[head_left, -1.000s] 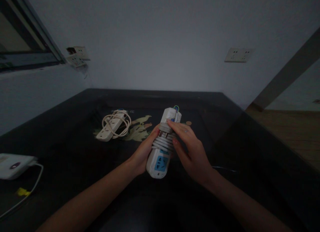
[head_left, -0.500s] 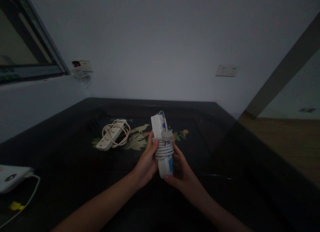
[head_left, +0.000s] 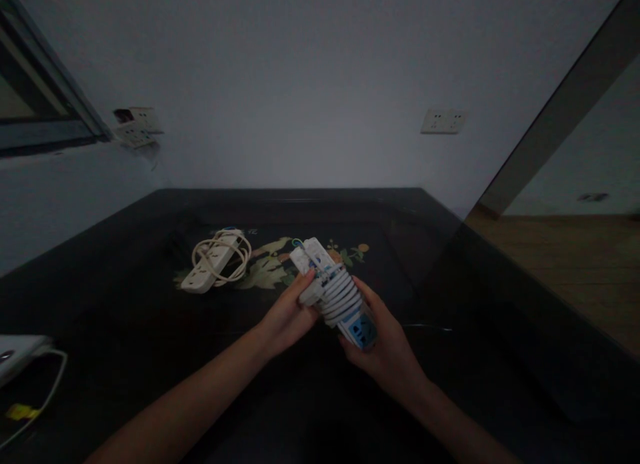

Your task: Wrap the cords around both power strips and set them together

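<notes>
Power strip (head_left: pixel 360 326), wrapped in its cord (head_left: pixel 343 296), is held over the table (head_left: pixel 300 196), tilted eleven-to-five; left hand (head_left: pixel 289 322) grips its eight-o'clock side, right hand (head_left: pixel 387 341) clasps its four-o'clock side; this seems a handling step, the next move calling for keeping the cord snug.

One head-worn camera looks forward and down across the dark counter (head_left: pixel 150 317) toward the pale wall (head_left: pixel 290 91), with the left hand (head_left: pixel 289 319) and right hand (head_left: pixel 387 337) near, below mid-view.
</notes>
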A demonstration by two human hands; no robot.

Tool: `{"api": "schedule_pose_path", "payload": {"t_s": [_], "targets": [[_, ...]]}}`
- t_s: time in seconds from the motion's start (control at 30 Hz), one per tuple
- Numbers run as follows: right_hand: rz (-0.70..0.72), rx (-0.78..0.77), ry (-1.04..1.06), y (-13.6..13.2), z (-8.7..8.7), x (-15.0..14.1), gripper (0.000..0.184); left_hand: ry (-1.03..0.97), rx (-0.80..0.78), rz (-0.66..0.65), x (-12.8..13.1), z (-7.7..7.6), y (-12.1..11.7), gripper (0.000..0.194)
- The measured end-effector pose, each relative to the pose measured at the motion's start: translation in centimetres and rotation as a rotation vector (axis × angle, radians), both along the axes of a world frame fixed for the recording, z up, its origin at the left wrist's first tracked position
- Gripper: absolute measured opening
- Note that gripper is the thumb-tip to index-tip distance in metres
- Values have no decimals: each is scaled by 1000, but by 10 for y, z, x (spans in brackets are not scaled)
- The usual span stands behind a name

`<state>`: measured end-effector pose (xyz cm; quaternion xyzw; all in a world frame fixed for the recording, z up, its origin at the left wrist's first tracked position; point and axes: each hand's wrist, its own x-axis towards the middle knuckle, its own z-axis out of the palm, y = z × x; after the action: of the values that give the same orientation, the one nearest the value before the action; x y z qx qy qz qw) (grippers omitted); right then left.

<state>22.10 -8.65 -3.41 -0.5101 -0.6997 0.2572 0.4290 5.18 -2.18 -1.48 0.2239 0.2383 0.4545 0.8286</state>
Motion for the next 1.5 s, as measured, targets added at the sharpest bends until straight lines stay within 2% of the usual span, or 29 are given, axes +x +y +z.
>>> {"api": "schedule_pose_path", "payload": {"t_s": [0.13,0.37,0.53,0.67,0.8,0.9,1.0,1.07,1.13,1.27,1.37,1.5], "targets": [[4,-8,-73,-3,2,0,78,-3,-43,-116,-3,-5,-1,24],[4,102,-156,-7,-5,5,80,-9,43,-219,-2,-3,-8,32],[-2,151,-180,-9,-11,11,84,7,96,-143,4,2,-18,49],[9,83,-159,-7,-11,8,84,57,33,-67,9,-1,-17,40],[-34,-6,-188,-5,-12,5,84,82,7,-60,10,-3,-15,27],[-52,-44,-217,-5,-9,5,82,80,20,-43,11,-3,-16,31],[-28,-19,-224,-5,-4,11,80,97,42,-51,12,-5,-15,44],[-42,17,-222,-1,1,20,77,133,127,-43,9,-10,-13,54],[-95,53,-221,7,5,34,74,227,233,30,1,-17,-11,56],[-301,128,-235,36,8,79,70,541,327,202,-25,-34,-17,41],[-446,111,-197,60,0,115,70,706,387,234,-40,-43,-26,33],[-578,-37,-181,75,-23,145,71,827,502,143,-44,-45,-30,27]]}}
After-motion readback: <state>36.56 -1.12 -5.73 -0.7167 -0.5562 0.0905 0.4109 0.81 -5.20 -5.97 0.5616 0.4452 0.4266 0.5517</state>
